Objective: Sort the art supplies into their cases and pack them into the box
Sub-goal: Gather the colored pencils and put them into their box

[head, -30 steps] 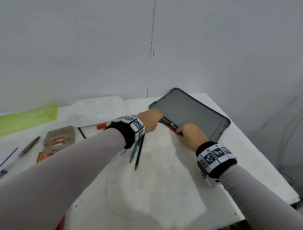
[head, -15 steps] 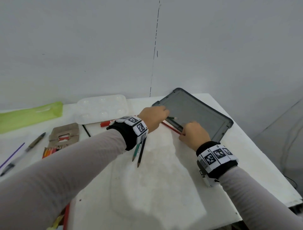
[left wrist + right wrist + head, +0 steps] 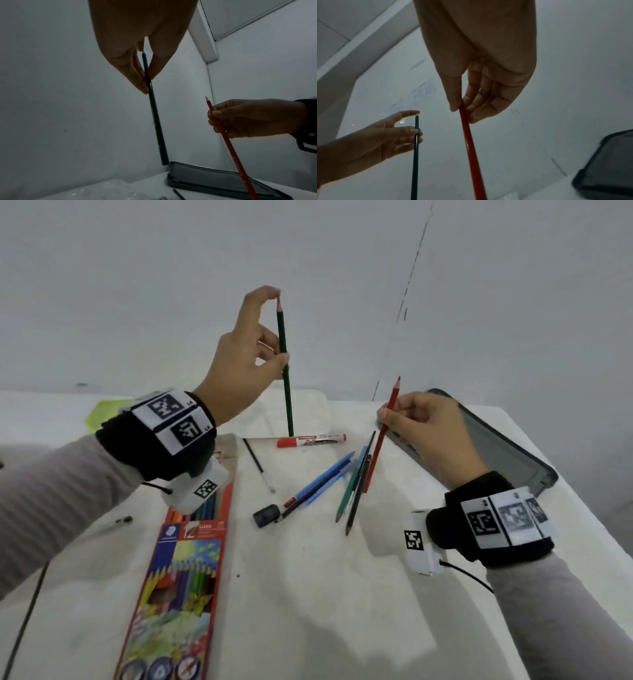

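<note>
My left hand [image 3: 274, 337] is raised and pinches a dark green pencil [image 3: 286, 398] that stands upright, with the index fingertip on its point; the wrist view shows the same hold on the pencil [image 3: 155, 121]. My right hand [image 3: 421, 419] grips a red pencil [image 3: 376, 450], tilted with its tip up, beside the near edge of the open grey case [image 3: 503, 446]. In the right wrist view thumb and fingers close round the red pencil [image 3: 471, 148]. A colour-pencil box [image 3: 185, 583] lies at lower left with its flap open.
Between my hands lie a red marker [image 3: 310, 440], two blue pens [image 3: 322, 479], a green pencil [image 3: 351, 491] beside a dark one, a thin black pen [image 3: 257, 462] and a small black sharpener [image 3: 266, 516]. A clear plastic tray [image 3: 308, 409] sits by the wall.
Both hands were low at the grey case's near edge among the pencils. Each has since lifted with one pencil, the left high with the green one, and the head view has shifted left.
</note>
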